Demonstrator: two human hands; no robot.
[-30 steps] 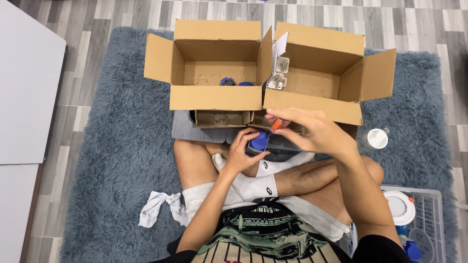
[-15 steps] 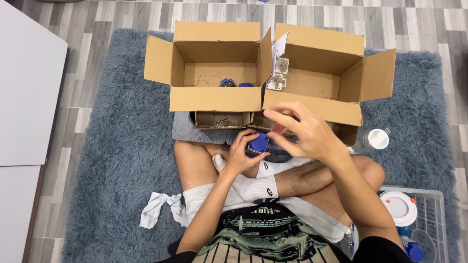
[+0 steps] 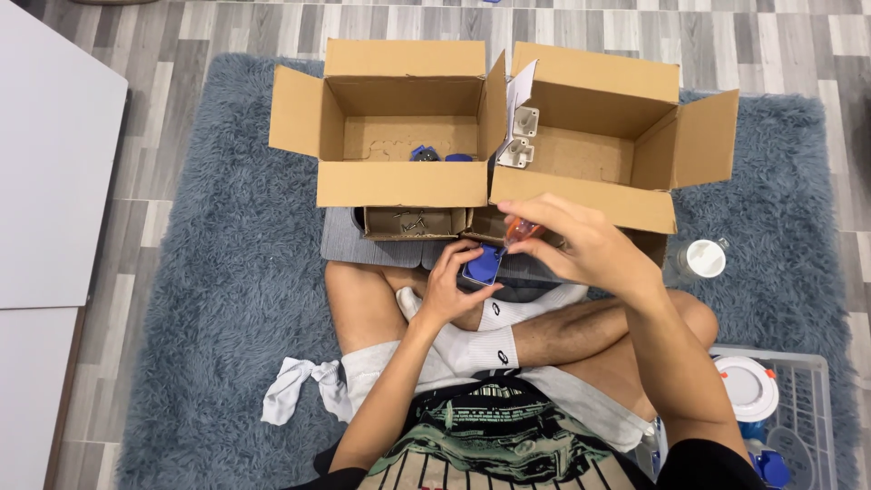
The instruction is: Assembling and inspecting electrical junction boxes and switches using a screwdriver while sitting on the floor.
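Above crossed legs, left hand (image 3: 451,289) pinches a small blue part (image 3: 483,264); right hand (image 3: 581,247) just beside it grips an orange-handled tool (image 3: 522,230), tip at the part. Two open cardboard boxes (image 3: 406,184) just beyond, grey rug (image 3: 218,272) beneath.

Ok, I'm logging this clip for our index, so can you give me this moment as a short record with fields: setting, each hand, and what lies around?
setting: person sits cross-legged on a grey-blue rug
left hand: left hand holds a small blue part
right hand: right hand holds an orange-handled tool, tip at the blue part
ahead: two open cardboard boxes, left box with small blue pieces, right box with white fittings
right side: white lidded cup; wire basket
left side: white cloth
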